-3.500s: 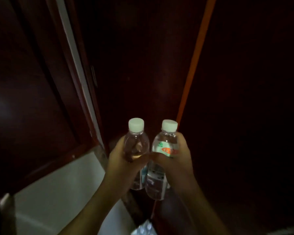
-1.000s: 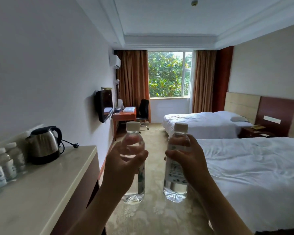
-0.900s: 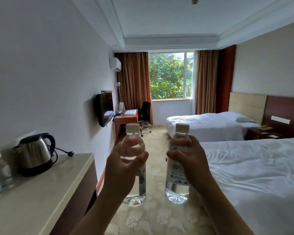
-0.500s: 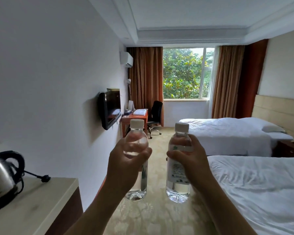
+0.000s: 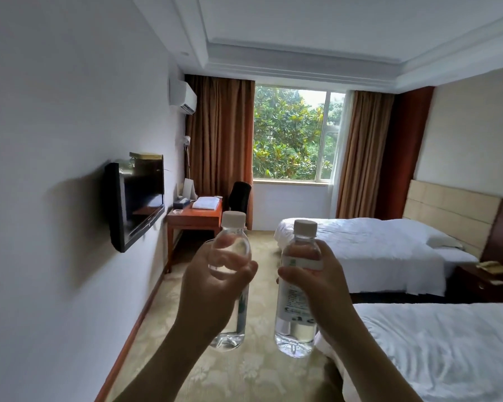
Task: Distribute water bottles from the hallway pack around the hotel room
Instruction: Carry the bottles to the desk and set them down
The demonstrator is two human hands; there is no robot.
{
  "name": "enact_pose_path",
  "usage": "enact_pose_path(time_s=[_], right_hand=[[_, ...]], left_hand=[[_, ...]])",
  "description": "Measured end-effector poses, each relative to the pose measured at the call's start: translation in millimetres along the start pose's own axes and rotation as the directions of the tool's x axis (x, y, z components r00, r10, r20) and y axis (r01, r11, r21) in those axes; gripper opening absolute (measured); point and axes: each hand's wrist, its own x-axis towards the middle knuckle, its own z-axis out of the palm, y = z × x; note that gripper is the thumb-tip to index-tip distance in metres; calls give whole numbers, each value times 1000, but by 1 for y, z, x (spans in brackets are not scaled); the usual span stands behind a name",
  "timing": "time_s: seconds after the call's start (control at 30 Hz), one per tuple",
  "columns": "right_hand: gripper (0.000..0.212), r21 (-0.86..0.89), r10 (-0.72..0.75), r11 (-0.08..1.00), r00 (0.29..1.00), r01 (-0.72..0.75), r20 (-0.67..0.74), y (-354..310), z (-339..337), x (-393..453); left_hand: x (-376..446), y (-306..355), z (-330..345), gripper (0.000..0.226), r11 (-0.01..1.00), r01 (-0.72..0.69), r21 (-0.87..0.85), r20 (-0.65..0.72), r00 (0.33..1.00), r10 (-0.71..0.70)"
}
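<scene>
I hold two clear water bottles with white caps upright in front of me, side by side and a little apart. My left hand (image 5: 212, 288) is wrapped around the left bottle (image 5: 233, 248). My right hand (image 5: 317, 282) grips the right bottle (image 5: 295, 320), whose white label faces me. Both bottles hang over the patterned carpet between the left wall and the beds.
A wall-mounted TV (image 5: 135, 203) juts out on the left. Beyond it stand a wooden desk (image 5: 195, 219) and a black chair (image 5: 239, 195) by the window. Two white beds (image 5: 369, 245) (image 5: 447, 343) fill the right side, a nightstand (image 5: 488, 281) between them. A carpeted aisle (image 5: 262, 248) runs ahead.
I have come out of the dark doorway and walked further into the room. The counter with the kettle and bottles has slid out of view on the left. Both hands still hold their bottles.
</scene>
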Motion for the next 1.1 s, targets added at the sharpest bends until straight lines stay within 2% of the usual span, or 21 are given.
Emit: enact_pose_path(time_s=[0.17,0.4,0.5,0.6,0.7,0.87,1.03,1.1], right_hand=[[58,17,18,1000,1000,-17,-12,69,14,114],[47,120,-49,992,998,45,29,188,28,281],[39,163,-68,985,997,60,42,232,34,360],[40,173,-87,982,994,74,68,264,44,438],[30,196,-99,977,992,82,80,289,57,508],[27,235,-131,966,986,105,100,346,89,612],[29,227,-131,968,986,106,100,416,144,711],[29,199,-114,976,989,93,98,444,171,756]], left_hand=[[105,-68,44,45,1000,-3,-15,41,999,4],[246,-187,121,24,999,-50,19,34,998,50],[313,-231,155,32,998,-63,21,17,998,63],[377,-273,179,34,999,-36,11,-11,999,36],[438,-309,193,46,1000,-17,9,-32,999,17],[537,-378,207,53,1000,-9,-18,-70,998,8],[635,-464,214,24,995,-77,-59,-44,996,74],[678,-500,213,27,994,-79,-74,-48,996,75]])
